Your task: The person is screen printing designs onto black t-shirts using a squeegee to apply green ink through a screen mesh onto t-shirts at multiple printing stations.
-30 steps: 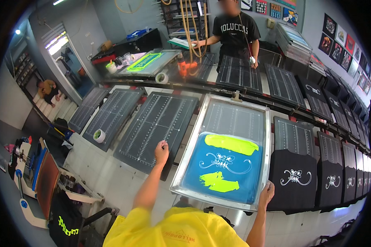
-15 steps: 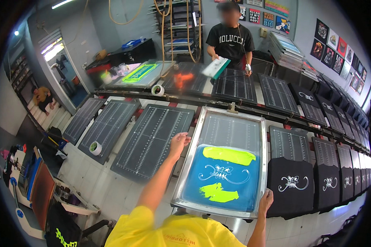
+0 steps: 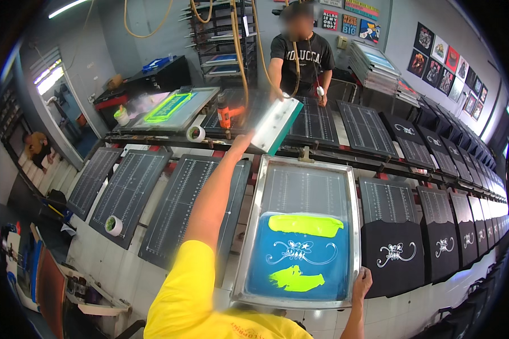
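With my left arm stretched far forward, my left hand (image 3: 242, 142) has the near end of a long white block with a teal side (image 3: 275, 125). Its fingers are partly hidden. A co-worker's hand (image 3: 277, 95) is at the block's far end. My right hand (image 3: 362, 281) grips the lower right corner of a metal-framed printing screen (image 3: 353, 226). On the screen's blue area lie a band of neon yellow ink (image 3: 305, 225) and a ragged yellow patch (image 3: 297, 279), above and below a white line design (image 3: 300, 252).
Dark printing boards with white grids (image 3: 189, 203) stand left of the screen. Black shirts with white designs (image 3: 396, 254) cover boards on the right. Behind are an orange heat gun (image 3: 224, 116), a tape roll (image 3: 195, 134) and a yellow-inked screen (image 3: 169, 107). Hoses (image 3: 237, 51) hang above.
My left hand has reached forward from beside the screen to the white block. The co-worker has brought the block nearer to me. My right hand stays on the screen's corner.
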`<move>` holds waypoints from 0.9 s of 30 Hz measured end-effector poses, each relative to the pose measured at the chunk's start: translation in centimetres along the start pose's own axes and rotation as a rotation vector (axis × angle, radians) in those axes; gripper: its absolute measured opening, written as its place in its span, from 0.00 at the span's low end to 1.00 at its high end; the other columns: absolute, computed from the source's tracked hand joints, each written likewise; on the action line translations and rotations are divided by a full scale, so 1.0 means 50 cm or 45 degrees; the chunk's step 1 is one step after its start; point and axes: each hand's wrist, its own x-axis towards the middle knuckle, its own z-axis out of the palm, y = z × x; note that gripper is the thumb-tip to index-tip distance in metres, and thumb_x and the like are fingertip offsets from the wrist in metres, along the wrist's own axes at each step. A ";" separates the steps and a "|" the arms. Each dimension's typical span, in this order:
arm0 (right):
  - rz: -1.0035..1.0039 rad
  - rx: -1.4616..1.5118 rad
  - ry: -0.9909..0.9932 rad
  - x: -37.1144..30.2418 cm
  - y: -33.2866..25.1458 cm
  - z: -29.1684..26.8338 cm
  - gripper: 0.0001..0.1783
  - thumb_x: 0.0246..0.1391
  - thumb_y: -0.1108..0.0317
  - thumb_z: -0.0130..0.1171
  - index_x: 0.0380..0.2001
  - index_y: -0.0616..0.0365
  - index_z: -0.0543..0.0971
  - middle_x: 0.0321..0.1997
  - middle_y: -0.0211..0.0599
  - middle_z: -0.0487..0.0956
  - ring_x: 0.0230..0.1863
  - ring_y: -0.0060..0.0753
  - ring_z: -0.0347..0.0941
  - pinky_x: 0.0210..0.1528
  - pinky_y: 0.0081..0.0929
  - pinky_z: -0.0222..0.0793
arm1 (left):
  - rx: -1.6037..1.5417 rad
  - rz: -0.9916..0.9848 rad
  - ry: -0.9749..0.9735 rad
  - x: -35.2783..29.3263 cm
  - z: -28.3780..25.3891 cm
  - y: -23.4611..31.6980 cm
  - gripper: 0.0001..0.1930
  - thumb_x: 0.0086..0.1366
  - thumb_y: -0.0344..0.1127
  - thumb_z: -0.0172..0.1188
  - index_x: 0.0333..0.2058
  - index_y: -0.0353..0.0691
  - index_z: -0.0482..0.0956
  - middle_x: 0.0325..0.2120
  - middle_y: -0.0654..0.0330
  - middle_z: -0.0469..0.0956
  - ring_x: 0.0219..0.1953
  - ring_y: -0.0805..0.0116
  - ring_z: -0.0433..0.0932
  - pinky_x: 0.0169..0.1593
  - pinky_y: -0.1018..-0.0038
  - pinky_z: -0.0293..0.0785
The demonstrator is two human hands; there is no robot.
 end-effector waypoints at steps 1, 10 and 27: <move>0.010 -0.018 -0.006 -0.003 -0.011 -0.005 0.11 0.61 0.69 0.51 0.38 0.65 0.78 0.33 0.44 0.80 0.33 0.37 0.76 0.38 0.32 0.71 | 0.178 0.012 0.021 0.023 0.000 0.006 0.44 0.58 0.66 0.55 0.53 0.23 0.72 0.57 0.37 0.69 0.62 0.50 0.67 0.61 0.59 0.61; -0.093 -0.102 0.061 -0.014 0.029 -0.004 0.09 0.60 0.70 0.52 0.37 0.65 0.78 0.31 0.44 0.78 0.32 0.39 0.74 0.36 0.33 0.70 | 0.546 -0.082 -0.094 0.110 0.022 -0.031 0.42 0.54 0.64 0.62 0.42 0.18 0.77 0.40 0.39 0.80 0.43 0.52 0.80 0.48 0.64 0.73; -0.002 0.106 0.101 -0.001 -0.017 -0.002 0.14 0.65 0.66 0.49 0.44 0.64 0.77 0.39 0.40 0.80 0.40 0.32 0.75 0.43 0.29 0.70 | -0.280 -0.073 -0.365 -0.218 0.004 -0.098 0.29 0.63 0.53 0.62 0.48 0.29 0.75 0.36 0.55 0.81 0.34 0.71 0.80 0.34 0.75 0.74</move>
